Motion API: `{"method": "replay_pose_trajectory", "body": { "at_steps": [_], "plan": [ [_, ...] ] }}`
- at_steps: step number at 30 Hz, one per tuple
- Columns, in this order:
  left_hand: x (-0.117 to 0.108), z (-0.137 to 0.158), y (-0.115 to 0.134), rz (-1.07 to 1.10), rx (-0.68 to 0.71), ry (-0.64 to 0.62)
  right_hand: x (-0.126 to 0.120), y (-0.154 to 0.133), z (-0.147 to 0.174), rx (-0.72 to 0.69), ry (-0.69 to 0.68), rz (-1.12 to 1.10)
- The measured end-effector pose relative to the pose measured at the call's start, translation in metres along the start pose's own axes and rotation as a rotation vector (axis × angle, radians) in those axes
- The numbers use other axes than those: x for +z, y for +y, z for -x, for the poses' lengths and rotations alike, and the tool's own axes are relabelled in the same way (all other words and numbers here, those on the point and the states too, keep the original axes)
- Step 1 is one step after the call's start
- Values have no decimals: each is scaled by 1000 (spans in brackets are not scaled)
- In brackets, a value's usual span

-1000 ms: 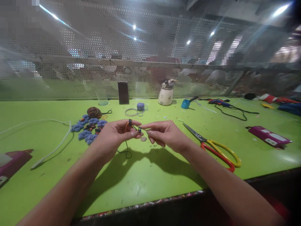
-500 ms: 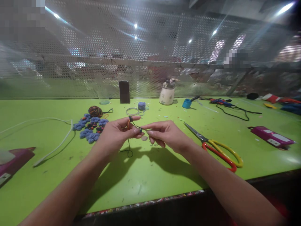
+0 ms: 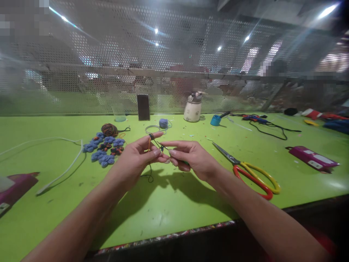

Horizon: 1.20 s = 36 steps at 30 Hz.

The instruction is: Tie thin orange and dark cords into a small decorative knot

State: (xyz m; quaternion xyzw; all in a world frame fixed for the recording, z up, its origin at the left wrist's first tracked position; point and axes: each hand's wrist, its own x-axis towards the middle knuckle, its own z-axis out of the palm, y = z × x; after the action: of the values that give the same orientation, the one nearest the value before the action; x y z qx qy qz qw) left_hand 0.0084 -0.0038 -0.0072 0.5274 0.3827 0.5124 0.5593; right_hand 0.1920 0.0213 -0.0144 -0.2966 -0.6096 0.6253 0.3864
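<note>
Over the last half second, we note, the right hand [image 3: 195, 156] has rolled, its lower fingers curling in; the dark yarn [image 3: 156, 140] now runs clear from the left hand [image 3: 139, 151]'s raised index to the small stitched piece [image 3: 162, 149]. We judge one stitch is being worked. Left thumb and fingertips pinch that piece, index standing apart, wrapped by yarn; an orange strand [image 3: 149, 145] hangs beside. Right thumb and index close together on a slim shaft, probably a crochet hook, mostly hidden. Blue crocheted flowers [image 3: 106, 160] lie left of the fingers, scissors [image 3: 231, 159] right.
</note>
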Motion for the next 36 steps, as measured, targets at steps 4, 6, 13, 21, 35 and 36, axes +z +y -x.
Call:
{"method": "replay_pose_trajectory", "body": {
  "at_steps": [4,6,13,21,35,36],
  "plan": [
    [0,0,0,-23,19,4,0,0,0,1,14,8],
    [1,1,0,-44,28,5,0,-1,0,10,23,12],
    [6,2,7,-135,21,46,-1,-3,0,14,35,93],
    [-1,2,19,-226,-53,122,-2,-5,2,-52,15,339],
    [1,-2,8,-301,-70,83,-2,-2,1,-6,-33,405],
    [1,-1,8,-269,-66,75,-2,-3,1,4,-35,378]
  ]
}}
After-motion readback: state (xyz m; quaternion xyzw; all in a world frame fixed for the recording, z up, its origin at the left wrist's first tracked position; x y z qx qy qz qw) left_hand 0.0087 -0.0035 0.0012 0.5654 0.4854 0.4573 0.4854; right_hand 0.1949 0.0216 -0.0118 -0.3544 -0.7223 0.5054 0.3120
